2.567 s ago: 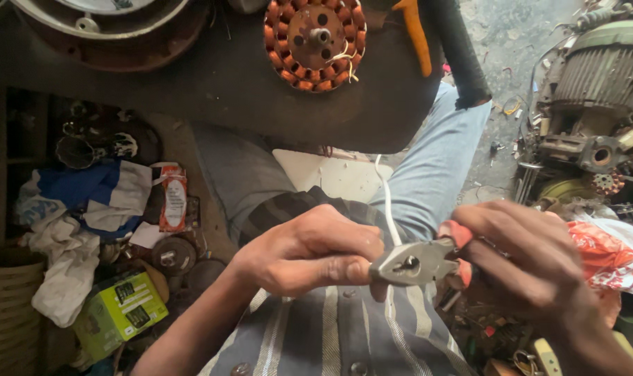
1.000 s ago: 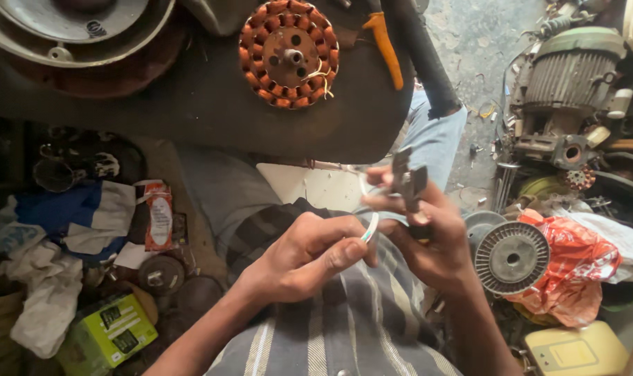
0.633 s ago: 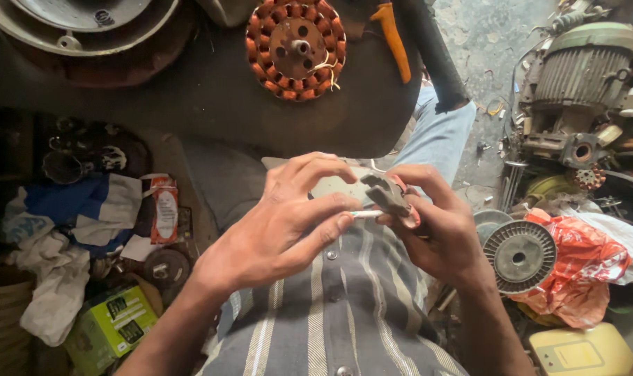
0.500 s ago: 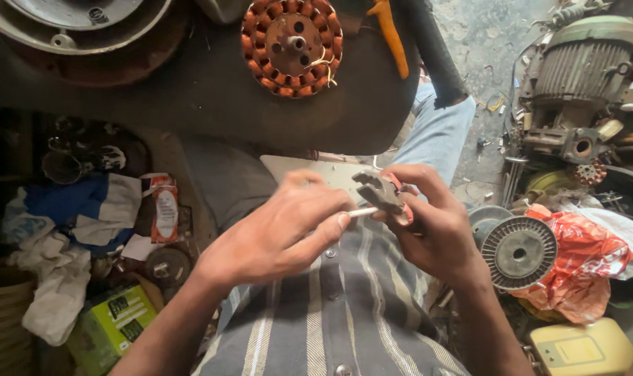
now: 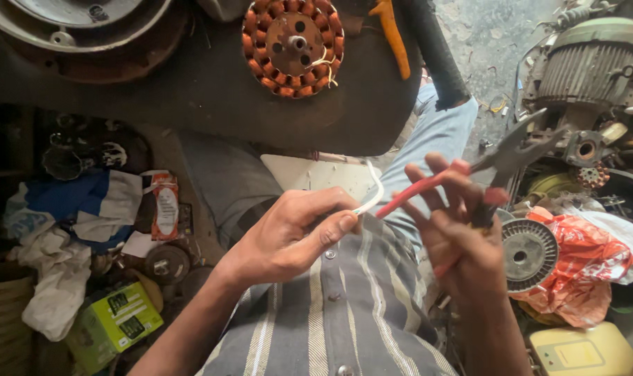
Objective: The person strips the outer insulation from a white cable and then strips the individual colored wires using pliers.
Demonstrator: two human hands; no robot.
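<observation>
Head camera, looking straight down at a seated person's lap, striped grey shirt and two bare hands. Left hand is curled closed, thumb and forefinger pinching the end of a thin white wire that curves upward from the fingertips, in front of the lap. Right hand sits just beside it, fingers loosely wrapped around a pair of metal pliers with red handles. One red handle points toward the left hand and ends just beside the white wire; whether they touch cannot be told. The grey steel jaws stand parted and point up and to the right, away from the wire.

Above the hands lies a dark round counter. On it rests a round copper-wound motor stator with an orange ring of coils, with an orange-handled tool near it. A large shallow metal housing sits at the counter's upper left.

To the right of the right hand lies a ribbed silver metal disc on a crumpled orange plastic bag. A finned grey electric motor stands further up.

To the left, on the floor, lie blue and white rags, a small red and white packet and a green cardboard box.
</observation>
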